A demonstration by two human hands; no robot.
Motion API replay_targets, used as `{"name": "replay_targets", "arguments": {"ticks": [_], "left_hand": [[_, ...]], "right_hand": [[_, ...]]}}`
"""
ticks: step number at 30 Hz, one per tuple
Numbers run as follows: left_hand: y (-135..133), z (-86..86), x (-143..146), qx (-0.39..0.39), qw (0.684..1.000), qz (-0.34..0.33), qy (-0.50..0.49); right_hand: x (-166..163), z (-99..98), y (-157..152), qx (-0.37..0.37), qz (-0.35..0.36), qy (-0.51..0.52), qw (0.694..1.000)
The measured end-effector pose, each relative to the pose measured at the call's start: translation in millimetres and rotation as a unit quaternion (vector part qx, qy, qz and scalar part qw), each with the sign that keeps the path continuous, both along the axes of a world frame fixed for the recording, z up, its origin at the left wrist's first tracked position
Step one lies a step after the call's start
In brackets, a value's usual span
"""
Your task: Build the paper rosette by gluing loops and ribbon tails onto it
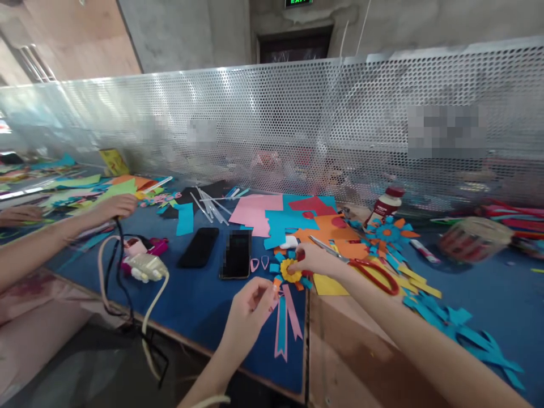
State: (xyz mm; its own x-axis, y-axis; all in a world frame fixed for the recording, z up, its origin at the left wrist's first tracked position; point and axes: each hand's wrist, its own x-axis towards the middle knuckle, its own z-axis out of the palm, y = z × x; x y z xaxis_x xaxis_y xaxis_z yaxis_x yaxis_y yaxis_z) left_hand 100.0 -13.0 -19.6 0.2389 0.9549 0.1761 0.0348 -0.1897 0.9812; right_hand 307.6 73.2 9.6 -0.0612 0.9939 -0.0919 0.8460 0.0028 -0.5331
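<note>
My left hand [250, 309] is closed in a pinch at the lower left edge of a paper rosette [290, 272], holding a small orange piece at its rim. The rosette has a yellow centre, blue and orange petals and pink and blue ribbon tails [285, 323] hanging toward me. My right hand [313, 259] presses down on the rosette's right side with bent fingers, seemingly on a small red piece. Red-handled scissors [374, 273] lie just right of that hand.
Two dark phones [198, 247] [237, 254] lie left of the rosette on the blue table cover [199, 294]. Coloured paper sheets [289, 218], a glue bottle [385, 205], a second blue-orange flower [387, 232] and blue scraps [459, 326] surround it. Another person's hand [114, 207] holds a cable at left.
</note>
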Motion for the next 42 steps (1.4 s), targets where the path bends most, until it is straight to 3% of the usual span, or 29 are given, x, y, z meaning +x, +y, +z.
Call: {"name": "replay_targets", "arguments": {"ticks": [5, 9, 16, 29, 42], "left_hand": [[0.7, -0.2, -0.5, 0.0, 1.0, 0.017, -0.013], [-1.5, -0.5, -0.1, -0.011, 1.0, 0.011, -0.019], [-4.5, -0.4, -0.5, 0.031, 0.996, 0.032, -0.072], [-6.0, -2.9, 0.1, -0.013, 0.99, 0.021, -0.142], [-4.3, -1.8, -4.1, -0.058, 0.98, 0.028, -0.19]], "right_hand": [[3.6, 1.2, -3.4, 0.021, -0.032, 0.137, 0.99], [-3.7, 13.9, -15.9, 0.019, -0.036, 0.243, 0.969], [-30.0, 37.5, -46.5, -0.033, -0.043, 0.447, 0.893], [-38.1, 39.2, -54.9, -0.078, -0.021, 0.465, 0.882], [-35.3, 35.5, -52.9, -0.069, -0.009, 0.456, 0.887]]}}
